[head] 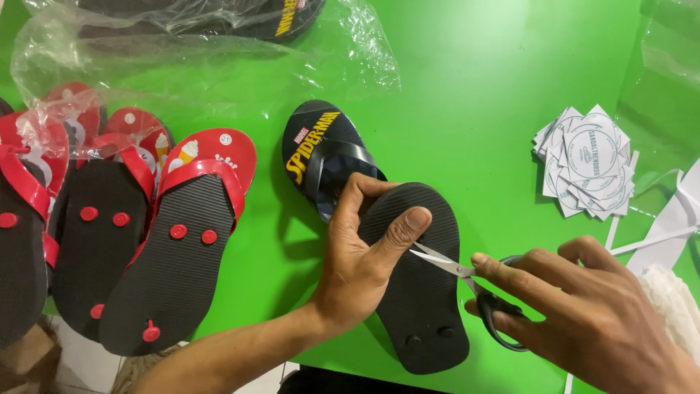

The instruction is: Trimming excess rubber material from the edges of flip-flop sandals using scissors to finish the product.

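Far to the left of the fingers, a row of red-strapped sandals lay sole-up on the green counter, well apart from both hands and partly under a clear plastic bag.

The left hand rested on a black sandal turned sole-up. Its fingers curled over the sandal's upper left edge and its thumb pressed flat across the sole, so the hand was clenched on the sandal and pinned it to the counter. The sandal's long axis ran from the fingers at its toe end down toward the person, tilted slightly rightward, with two strap plugs showing at the near heel end. A second dark sandal, strap-up, lay just beyond those fingers, its near end hidden under the sole-up one.

The scissors came in from the right, blades parted a little, tips just beside the thumb's end and over the sole's upper right part; whether the blades touched the sole could not be told. The right hand gripped the dark handles, its forefinger stretched along them toward the blades. The left hand was the nearer to the sandal, being on it; the right met it only through the scissors.

Right of both hands lay a fanned stack of white paper tags.
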